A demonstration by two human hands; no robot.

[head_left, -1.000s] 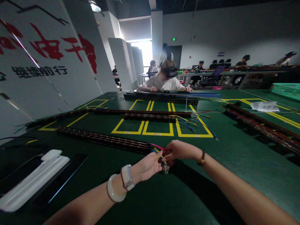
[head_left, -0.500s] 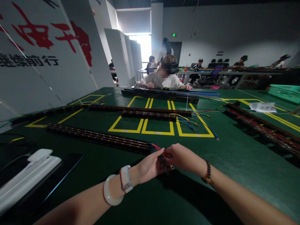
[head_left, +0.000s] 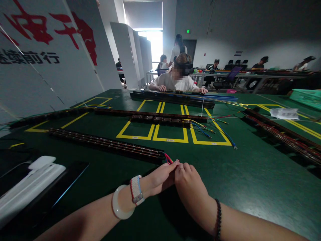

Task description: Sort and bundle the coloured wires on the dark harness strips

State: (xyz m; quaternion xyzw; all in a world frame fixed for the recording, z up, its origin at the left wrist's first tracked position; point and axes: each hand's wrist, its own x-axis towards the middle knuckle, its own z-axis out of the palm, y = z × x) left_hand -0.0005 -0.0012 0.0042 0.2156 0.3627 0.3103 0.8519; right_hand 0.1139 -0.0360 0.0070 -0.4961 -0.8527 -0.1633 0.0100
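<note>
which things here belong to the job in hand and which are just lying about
Seemingly part of the job:
coloured wires, gathered at the left hand and right hand
near dark strip they come out of

Apparently just lying about:
white object at far left
dark flat slab beside it
crumpled pale packet
green basket

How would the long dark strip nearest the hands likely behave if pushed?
The strip looks fairly stiff, since it lies straight. Its wires seem floppier, curving toward the left hand. It probably won't roll, given its broad, low shape on the table.
</note>
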